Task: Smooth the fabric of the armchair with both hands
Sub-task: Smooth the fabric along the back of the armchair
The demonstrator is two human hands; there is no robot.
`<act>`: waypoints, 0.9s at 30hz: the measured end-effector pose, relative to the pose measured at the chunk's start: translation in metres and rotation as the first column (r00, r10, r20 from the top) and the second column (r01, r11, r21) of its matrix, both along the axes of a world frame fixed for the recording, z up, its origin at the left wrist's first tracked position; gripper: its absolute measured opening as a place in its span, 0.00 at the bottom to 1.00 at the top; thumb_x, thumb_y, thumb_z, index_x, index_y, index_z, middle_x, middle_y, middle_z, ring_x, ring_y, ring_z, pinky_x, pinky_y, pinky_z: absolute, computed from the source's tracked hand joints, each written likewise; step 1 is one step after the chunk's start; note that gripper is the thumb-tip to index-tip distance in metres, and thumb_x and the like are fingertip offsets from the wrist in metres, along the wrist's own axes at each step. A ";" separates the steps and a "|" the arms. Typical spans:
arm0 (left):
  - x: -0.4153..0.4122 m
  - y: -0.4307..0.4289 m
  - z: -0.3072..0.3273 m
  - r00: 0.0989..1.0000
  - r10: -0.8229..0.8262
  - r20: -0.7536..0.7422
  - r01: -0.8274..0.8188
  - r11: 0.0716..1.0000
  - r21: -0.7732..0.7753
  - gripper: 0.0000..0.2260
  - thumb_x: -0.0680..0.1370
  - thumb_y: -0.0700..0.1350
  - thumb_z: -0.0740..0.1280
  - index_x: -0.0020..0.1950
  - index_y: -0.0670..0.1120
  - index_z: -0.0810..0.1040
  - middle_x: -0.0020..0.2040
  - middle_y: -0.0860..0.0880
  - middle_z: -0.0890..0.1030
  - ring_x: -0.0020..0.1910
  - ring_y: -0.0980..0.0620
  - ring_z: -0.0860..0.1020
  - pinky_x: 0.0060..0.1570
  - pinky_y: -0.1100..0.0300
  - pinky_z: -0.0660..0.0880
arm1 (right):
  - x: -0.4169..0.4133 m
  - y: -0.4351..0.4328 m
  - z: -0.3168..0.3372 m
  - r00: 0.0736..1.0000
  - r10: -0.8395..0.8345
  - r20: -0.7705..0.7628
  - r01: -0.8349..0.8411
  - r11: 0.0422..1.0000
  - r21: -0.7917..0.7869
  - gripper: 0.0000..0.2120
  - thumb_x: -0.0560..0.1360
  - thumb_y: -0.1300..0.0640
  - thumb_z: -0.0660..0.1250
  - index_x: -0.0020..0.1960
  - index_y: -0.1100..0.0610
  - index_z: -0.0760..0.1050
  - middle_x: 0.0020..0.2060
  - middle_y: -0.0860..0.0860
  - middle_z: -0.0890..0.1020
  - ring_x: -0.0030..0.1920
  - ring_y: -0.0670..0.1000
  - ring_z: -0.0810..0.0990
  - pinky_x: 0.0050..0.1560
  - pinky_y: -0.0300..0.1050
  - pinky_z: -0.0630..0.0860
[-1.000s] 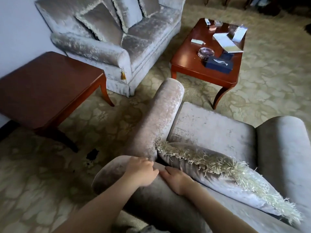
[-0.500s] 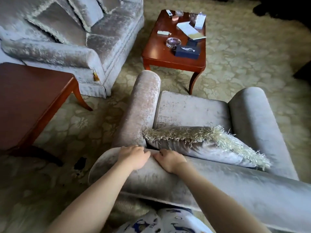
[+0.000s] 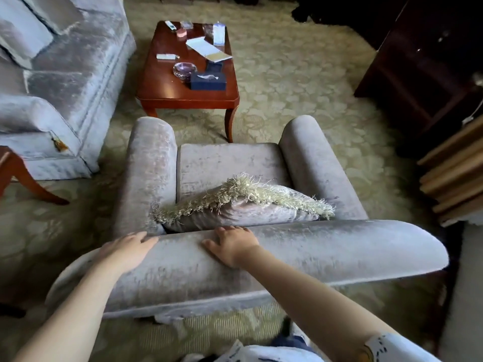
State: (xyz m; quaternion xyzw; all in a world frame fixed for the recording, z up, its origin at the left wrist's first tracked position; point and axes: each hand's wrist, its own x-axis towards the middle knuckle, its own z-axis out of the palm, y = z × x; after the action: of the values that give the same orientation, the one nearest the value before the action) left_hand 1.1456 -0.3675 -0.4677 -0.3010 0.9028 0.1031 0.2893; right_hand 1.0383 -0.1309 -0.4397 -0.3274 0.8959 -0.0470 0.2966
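Observation:
I stand behind a grey velvet armchair and look down over the top of its backrest. My left hand lies flat on the left end of the backrest top, fingers spread. My right hand rests palm down near the middle of the backrest top, fingers spread toward the seat. Neither hand holds anything. A grey cushion with a pale fringe leans on the seat against the backrest, just beyond my right hand.
A red-brown coffee table with a dark box, a glass ashtray and papers stands in front of the armchair. A grey sofa is at the left, a wooden side table leg at the far left, dark furniture at the right.
My hands were together at the left end of the backrest top. They have slid apart, the right one toward the middle, and their fingers have flattened. My view has shifted right.

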 end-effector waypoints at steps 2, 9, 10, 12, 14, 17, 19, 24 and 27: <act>-0.004 0.013 0.003 0.998 0.060 0.028 -0.059 0.998 -0.037 0.34 0.75 0.70 0.44 0.76 0.54 0.57 0.77 0.52 0.56 0.73 0.47 0.60 0.70 0.49 0.58 | -0.016 0.033 -0.001 1.000 -0.001 -0.014 0.001 1.000 0.009 0.36 0.76 0.32 0.44 0.71 0.56 0.65 0.68 0.59 0.71 0.68 0.59 0.69 0.70 0.56 0.61; -0.096 0.184 0.006 0.998 -0.061 -0.036 0.062 0.998 0.019 0.35 0.75 0.69 0.45 0.75 0.49 0.60 0.77 0.48 0.57 0.74 0.46 0.58 0.71 0.45 0.56 | -0.094 0.174 -0.006 0.999 0.007 -0.040 -0.006 1.000 0.020 0.33 0.76 0.32 0.46 0.68 0.54 0.68 0.69 0.57 0.71 0.68 0.57 0.69 0.68 0.55 0.61; -0.112 0.218 0.007 0.996 -0.077 -0.049 0.079 0.996 0.043 0.35 0.75 0.70 0.45 0.76 0.50 0.58 0.77 0.49 0.56 0.74 0.47 0.57 0.72 0.45 0.54 | -0.105 0.194 -0.006 0.999 0.004 -0.045 -0.002 0.999 0.033 0.33 0.76 0.32 0.46 0.68 0.53 0.68 0.69 0.56 0.71 0.68 0.57 0.69 0.67 0.54 0.62; -0.142 0.281 0.009 0.990 -0.119 -0.080 0.125 0.988 0.088 0.35 0.75 0.69 0.44 0.76 0.51 0.56 0.78 0.49 0.54 0.75 0.47 0.55 0.72 0.45 0.51 | -0.126 0.228 -0.007 0.999 -0.019 -0.047 0.022 0.998 0.055 0.32 0.76 0.32 0.46 0.66 0.52 0.70 0.67 0.56 0.73 0.67 0.57 0.71 0.64 0.53 0.65; -0.166 0.328 0.010 0.977 -0.189 -0.098 0.197 0.978 0.072 0.34 0.76 0.68 0.43 0.77 0.50 0.54 0.78 0.49 0.54 0.75 0.47 0.54 0.71 0.46 0.51 | -0.145 0.254 -0.007 0.998 -0.050 -0.029 0.052 0.995 0.085 0.31 0.76 0.33 0.45 0.65 0.51 0.70 0.67 0.56 0.73 0.66 0.57 0.72 0.64 0.52 0.66; -0.190 0.369 0.007 0.966 -0.241 -0.095 0.248 0.966 0.076 0.34 0.78 0.66 0.43 0.77 0.47 0.52 0.78 0.48 0.52 0.76 0.48 0.54 0.71 0.49 0.52 | -0.169 0.280 -0.012 0.997 -0.073 0.017 0.070 0.985 0.155 0.32 0.76 0.34 0.44 0.69 0.51 0.68 0.69 0.55 0.71 0.68 0.57 0.70 0.68 0.53 0.65; -0.207 0.385 0.003 0.967 -0.240 -0.088 0.249 0.962 0.114 0.34 0.78 0.65 0.44 0.77 0.45 0.51 0.78 0.47 0.49 0.76 0.48 0.51 0.71 0.49 0.51 | -0.181 0.288 -0.018 0.998 -0.053 0.027 0.047 0.980 0.194 0.30 0.77 0.37 0.43 0.71 0.50 0.66 0.70 0.54 0.70 0.69 0.58 0.68 0.68 0.54 0.64; -0.243 0.407 -0.014 0.956 -0.286 -0.063 0.292 0.934 0.205 0.28 0.80 0.58 0.46 0.75 0.43 0.60 0.78 0.44 0.54 0.76 0.46 0.49 0.72 0.46 0.52 | -0.200 0.294 -0.026 0.988 -0.128 0.089 0.105 0.968 0.228 0.24 0.79 0.47 0.47 0.69 0.55 0.68 0.69 0.55 0.71 0.68 0.57 0.69 0.66 0.54 0.64; -0.258 0.407 -0.024 0.946 -0.323 -0.027 0.319 0.915 0.247 0.25 0.79 0.55 0.46 0.72 0.46 0.65 0.76 0.44 0.60 0.74 0.45 0.59 0.69 0.48 0.59 | -0.209 0.297 -0.032 0.984 -0.129 0.123 0.098 0.968 0.233 0.22 0.79 0.49 0.48 0.67 0.57 0.70 0.67 0.56 0.73 0.67 0.57 0.71 0.67 0.53 0.65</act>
State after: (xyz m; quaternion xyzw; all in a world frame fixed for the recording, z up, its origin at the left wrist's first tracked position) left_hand 0.8877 0.0394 -0.4912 -0.1109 0.9178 0.1642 0.3442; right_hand 0.8293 0.1663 -0.4721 -0.2355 0.8902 0.0157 0.3897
